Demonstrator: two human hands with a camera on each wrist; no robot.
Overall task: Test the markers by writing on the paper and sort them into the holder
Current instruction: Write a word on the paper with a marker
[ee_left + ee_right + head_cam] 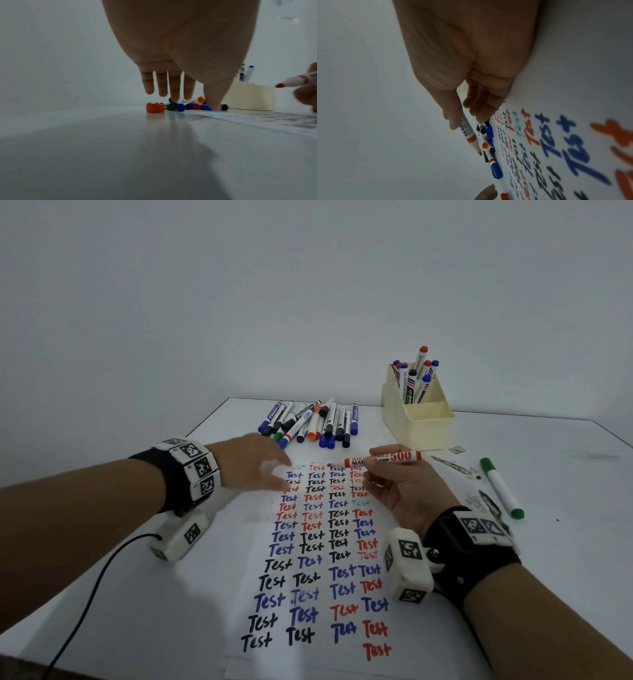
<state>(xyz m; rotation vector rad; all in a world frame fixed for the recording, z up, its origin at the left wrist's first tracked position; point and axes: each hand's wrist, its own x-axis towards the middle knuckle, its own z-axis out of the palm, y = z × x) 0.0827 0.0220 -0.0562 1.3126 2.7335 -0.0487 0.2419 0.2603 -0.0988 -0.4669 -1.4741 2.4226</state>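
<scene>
On the surface (513,542), head view: paper (318,559) lies centre, covered in columns of "Test" in black, blue and red. Right hand (400,491) is over the paper's far right corner, palm up, thumb and fingers pinching a red marker (383,459), uncapped, lying roughly level with its tip pointing left above the top row. Left hand (253,463) hovers over the paper's far left corner, fingers straight and spread, holding nothing; it is motion-blurred. Loose marker pile (311,422) sits just beyond the paper. Holder (418,419) stands far right of the pile, several capped markers upright in its back compartment, front compartment looks empty. A green marker (501,487) lies alone to the right, near some dark smears.

Left wrist view: left-hand fingers (174,86) hang straight, apart, above the pile (180,106); thumb reaches down near the paper edge, contact unclear. An orange cap (155,107) lies at the near left end of the pile. Red marker tip (281,85) shows at right, holder (248,97) behind.

Right wrist view: thumb and fingers (481,105) pinch the red marker (467,129), tip clear of the paper (556,135). Pile (489,142) lies along the paper's edge.
</scene>
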